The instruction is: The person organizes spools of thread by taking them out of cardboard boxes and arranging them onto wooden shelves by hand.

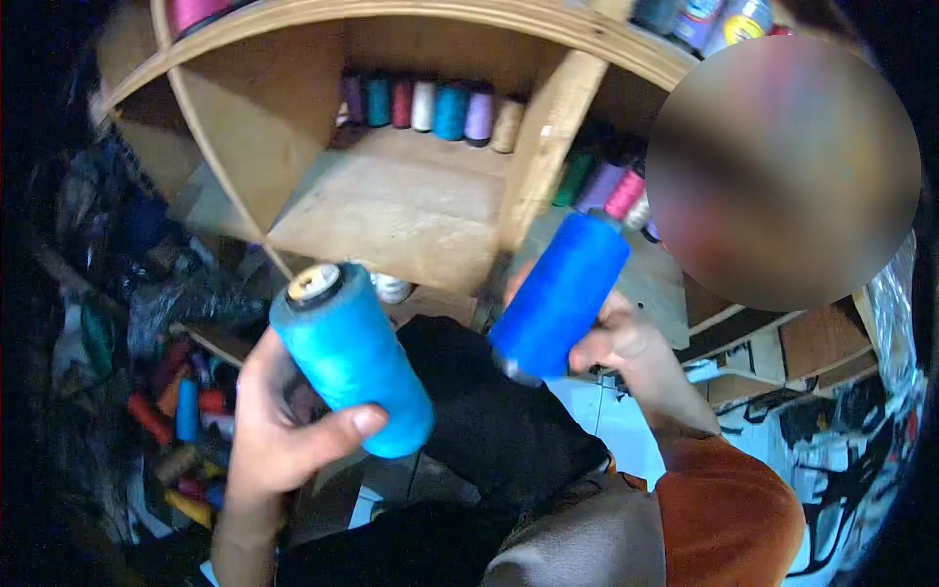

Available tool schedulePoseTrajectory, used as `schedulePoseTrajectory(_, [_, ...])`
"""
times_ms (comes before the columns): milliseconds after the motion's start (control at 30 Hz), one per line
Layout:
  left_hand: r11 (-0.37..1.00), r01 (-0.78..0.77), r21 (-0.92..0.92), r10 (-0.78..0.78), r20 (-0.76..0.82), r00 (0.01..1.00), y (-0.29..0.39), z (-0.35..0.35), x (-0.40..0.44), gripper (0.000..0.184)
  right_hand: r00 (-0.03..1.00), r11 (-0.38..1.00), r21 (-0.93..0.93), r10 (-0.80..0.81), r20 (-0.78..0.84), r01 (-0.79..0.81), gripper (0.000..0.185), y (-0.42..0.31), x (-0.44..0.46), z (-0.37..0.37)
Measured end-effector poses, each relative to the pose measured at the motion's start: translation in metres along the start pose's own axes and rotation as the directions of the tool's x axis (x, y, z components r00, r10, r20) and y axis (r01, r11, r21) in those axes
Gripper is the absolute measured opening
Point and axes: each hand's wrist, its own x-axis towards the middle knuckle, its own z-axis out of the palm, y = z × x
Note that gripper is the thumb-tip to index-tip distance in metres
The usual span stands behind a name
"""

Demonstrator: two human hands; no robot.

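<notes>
In my left hand is a light blue thread spool, tilted, with the thumb across its front and a round label showing on its top end. My right hand grips a darker blue thread spool from behind and the side, its upper end leaning right. The two spools are held apart, in front of the wooden shelf. Part of the right hand's fingers is hidden behind the spool.
A wooden shelf compartment holds a row of several thread spools at its back. More spools stand in the compartment to the right. Loose spools lie in a pile at lower left. A blurred disc covers the upper right.
</notes>
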Motion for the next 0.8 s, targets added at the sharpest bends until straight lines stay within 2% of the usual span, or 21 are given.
schedulePoseTrajectory(33, [0.999,-0.023,-0.031,0.024,0.023,0.999,-0.007,0.010,0.002,0.070,0.983,0.996,-0.086,-0.039,-0.179,0.023,0.081,-0.008,-0.009,-0.007])
schedulePoseTrajectory(67, [0.997,-0.076,-0.014,0.077,0.052,0.996,-0.016,0.013,0.004,0.069,0.952,0.967,-0.240,-0.153,-0.267,0.088,0.079,-0.009,-0.012,-0.022])
schedulePoseTrajectory(100, [0.997,-0.062,-0.042,0.064,0.053,0.997,-0.023,0.018,0.005,0.068,0.898,0.911,-0.389,-0.277,-0.341,0.133,0.072,-0.009,-0.011,-0.036])
schedulePoseTrajectory(167, [0.999,-0.031,-0.045,0.034,0.075,0.997,-0.034,0.022,0.007,0.064,0.799,0.807,-0.587,-0.390,-0.458,0.058,0.066,-0.008,-0.001,-0.073])
schedulePoseTrajectory(200, [0.998,-0.021,-0.059,0.026,0.083,0.996,-0.038,0.024,0.008,0.062,0.729,0.762,-0.647,-0.460,-0.507,0.031,0.065,-0.004,0.007,-0.090])
schedulePoseTrajectory(300, [0.999,-0.048,-0.003,0.048,0.110,0.993,-0.042,0.023,0.009,0.063,0.612,0.649,-0.761,-0.598,-0.518,-0.010,0.058,0.015,0.035,-0.137])
schedulePoseTrajectory(333, [0.999,-0.050,0.003,0.050,0.110,0.993,-0.040,0.023,0.007,0.063,0.595,0.553,-0.819,-0.611,-0.522,-0.150,0.057,0.018,0.042,-0.143])
schedulePoseTrajectory(400, [0.999,-0.045,0.004,0.044,0.088,0.995,-0.037,0.022,0.005,0.063,0.567,0.324,-0.849,-0.638,-0.522,-0.417,0.055,0.027,0.052,-0.154])
schedulePoseTrajectory(567, [0.994,-0.010,-0.104,0.011,0.007,1.000,-0.029,0.029,0.012,0.063,0.517,0.361,-0.837,-0.664,-0.540,-0.410,0.053,0.035,0.053,-0.141])
schedulePoseTrajectory(633, [0.998,-0.033,-0.049,0.037,0.067,0.997,-0.026,0.037,0.022,0.063,0.527,0.328,-0.847,-0.672,-0.520,-0.417,0.053,0.031,0.052,-0.137])
schedulePoseTrajectory(733, [0.995,-0.085,0.055,0.074,0.183,0.980,-0.019,0.054,0.042,0.061,0.553,0.379,-0.840,-0.633,-0.541,-0.388,0.052,0.029,0.053,-0.135])
schedulePoseTrajectory(800, [0.995,-0.086,0.047,0.074,0.213,0.974,-0.019,0.066,0.054,0.058,0.568,0.318,-0.856,-0.646,-0.510,-0.407,0.052,0.025,0.052,-0.128])
